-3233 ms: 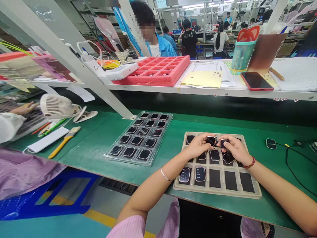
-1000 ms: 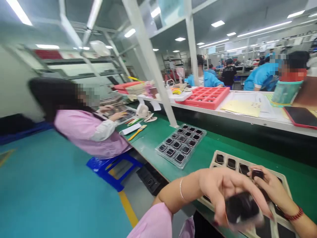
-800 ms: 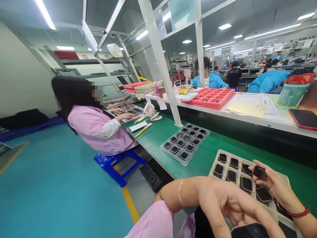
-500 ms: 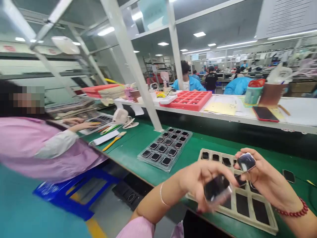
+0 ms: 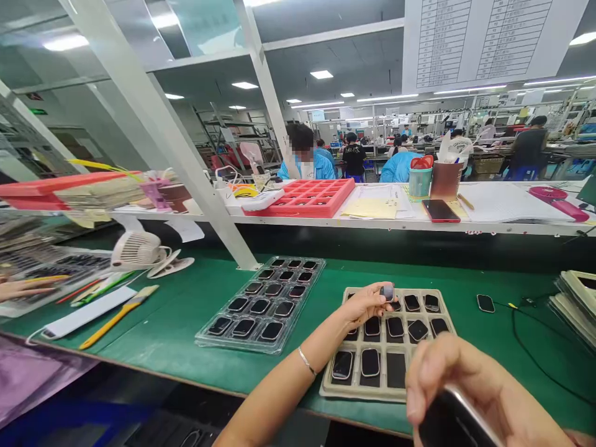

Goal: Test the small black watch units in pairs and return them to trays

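My left hand (image 5: 365, 307) reaches over the far side of a beige compartment tray (image 5: 358, 392) and pinches a small smartwatch case (image 5: 387, 292) by its edges. Close to the camera at the lower right, my right hand (image 5: 479, 379) is closed round another dark-screened watch case (image 5: 454, 422), partly cut off by the frame. Several strapless watch cases lie in the beige tray, and a front-row compartment (image 5: 397, 370) shows only its dark bottom. The right hand hides the tray's near right corner.
To the left lies a clear plastic tray (image 5: 201, 340) of watch cases. A yellow-handled brush (image 5: 109, 323) and a white fan (image 5: 135, 249) are farther left. One watch (image 5: 485, 303) sits by a black cable at right. A shelf (image 5: 405, 225) crosses behind; a co-worker's hand (image 5: 25, 288) shows at left.
The view has swung right. My left hand has moved its watch case away from me to the tray's far side, while my right hand has come nearer the camera with its own.
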The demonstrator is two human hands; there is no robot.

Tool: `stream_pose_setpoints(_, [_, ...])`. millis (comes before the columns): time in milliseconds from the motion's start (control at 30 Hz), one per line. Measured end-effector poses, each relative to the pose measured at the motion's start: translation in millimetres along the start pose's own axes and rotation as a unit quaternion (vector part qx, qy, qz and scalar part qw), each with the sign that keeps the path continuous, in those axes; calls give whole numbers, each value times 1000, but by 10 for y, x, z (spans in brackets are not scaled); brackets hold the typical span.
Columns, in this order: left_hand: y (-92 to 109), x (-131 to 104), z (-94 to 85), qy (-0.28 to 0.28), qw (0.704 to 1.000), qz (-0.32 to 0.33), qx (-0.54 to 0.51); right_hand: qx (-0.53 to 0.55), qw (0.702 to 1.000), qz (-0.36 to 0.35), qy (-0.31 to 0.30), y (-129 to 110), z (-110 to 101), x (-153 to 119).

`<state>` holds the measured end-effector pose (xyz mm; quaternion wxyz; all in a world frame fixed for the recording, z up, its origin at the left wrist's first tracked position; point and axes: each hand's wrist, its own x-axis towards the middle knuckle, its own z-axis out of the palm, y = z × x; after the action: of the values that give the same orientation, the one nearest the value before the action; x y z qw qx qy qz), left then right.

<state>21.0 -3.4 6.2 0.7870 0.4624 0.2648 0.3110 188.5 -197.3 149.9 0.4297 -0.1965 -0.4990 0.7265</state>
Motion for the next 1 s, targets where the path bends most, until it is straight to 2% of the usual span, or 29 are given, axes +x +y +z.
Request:
stream_pose_setpoints(67, [-15, 14, 6, 18, 999, 19, 34, -4, 1000, -2, 17, 44, -226, 139])
stream_pose_setpoints(100, [-23, 18, 14, 33, 997, 31, 56, -25, 998, -6, 53, 84, -391, 231])
stream_pose_setpoints(167, [-43, 18, 37, 64, 991, 51, 106, -54, 991, -17, 121, 206, -789, 425])
stream_pose_setpoints(233, [-65, 9, 65, 81, 984, 61, 149, -79, 982, 8, 172, 375, -1198, 585])
stream_pose_setpoints(300, [-83, -4, 92, 83, 980, 65, 167, -135, 972, 31, 191, 561, -1528, 676])
stream_pose_setpoints(400, [-103, -17, 114, 80, 980, 63, 169, -189, 966, 42, 170, 798, -1796, 703])
stream_pose_setpoints(567, [-120, -26, 84, 66, 979, 73, 177, -190, 970, 40, 149, 1002, -1903, 684])
stream_pose_setpoints(767, [-141, -1, 46, 73, 974, 66, 204, -203, 964, 53, 163, 1057, -1952, 744])
stream_pose_setpoints(833, [-77, -21, 76, 57, 982, 63, 166, -172, 972, 53, 153, 967, -1865, 739])
stream_pose_setpoints(900, [70, -130, 141, 10, 993, 57, 100, -114, 984, 50, 129, 789, -1709, 655])
stream_pose_setpoints(1000, [379, -542, 270, -100, 994, 40, 17, -64, 996, 22, 60, 428, -1451, 316])
